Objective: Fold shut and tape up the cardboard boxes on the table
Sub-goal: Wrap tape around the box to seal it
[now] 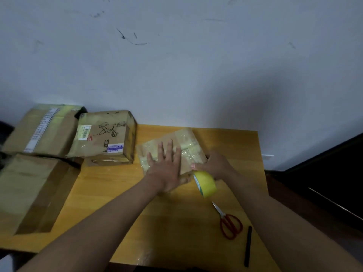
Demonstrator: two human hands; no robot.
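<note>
Small flat taped cardboard box (pixel 172 148) mid-frame: left hand (pixel 167 165) flat pressing; right hand (pixel 214 165) grips yellow tape roll (pixel 204 183). Brown boxes upper left (pixel 104 136) look taped already.

A yellow wooden table (pixel 121 185) carries four cardboard boxes — three (pixel 39 132) (pixel 106 137) (pixel 29 191) crowd its left edge, a small taped one (pixel 188 142) sits near the far edge. Red-handled scissors (pixel 228 222) and a black pen (pixel 248 246) lie toward the near right corner.
</note>
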